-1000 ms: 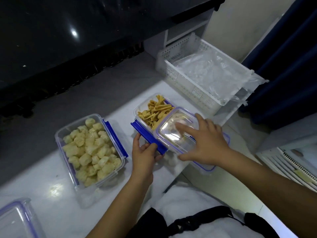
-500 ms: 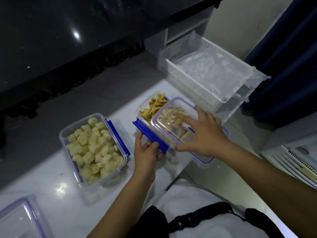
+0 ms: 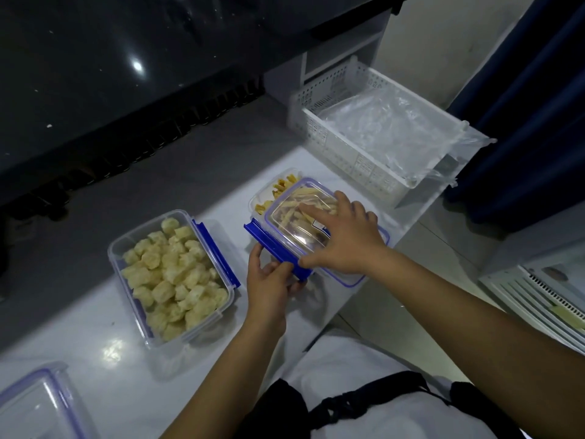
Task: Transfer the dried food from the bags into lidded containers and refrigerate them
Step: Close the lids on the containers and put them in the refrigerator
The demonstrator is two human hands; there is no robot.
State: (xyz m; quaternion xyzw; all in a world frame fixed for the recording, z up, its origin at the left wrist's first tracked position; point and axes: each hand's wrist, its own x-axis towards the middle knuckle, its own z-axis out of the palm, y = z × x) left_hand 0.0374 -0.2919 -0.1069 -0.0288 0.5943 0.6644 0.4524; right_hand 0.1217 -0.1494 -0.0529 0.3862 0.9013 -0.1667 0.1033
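**Lid going onto the strip container**

The right hand (image 3: 343,239) lies flat on a clear, blue-rimmed lid (image 3: 294,226), fingers straight and spread, pressing it down over a small container (image 3: 262,198) of yellowish dried strips (image 3: 283,186). The lid sits askew: the far left corner of the container is uncovered and some strips show there. The left hand (image 3: 272,280) is at the near edge, its thumb and fingers curled round the blue latch flap (image 3: 273,248) of the lid, pinching it.

Just to the left on the white table (image 3: 95,359) stands a bigger open container (image 3: 167,274), heaped with pale puffed pieces (image 3: 171,274), its blue latches hanging down at the side. Another clear lid (image 3: 34,403) lies at the near left corner of the table. At the far right end sits a white perforated basket (image 3: 351,153) holding empty clear plastic bags (image 3: 389,128), one drooping over its right rim.
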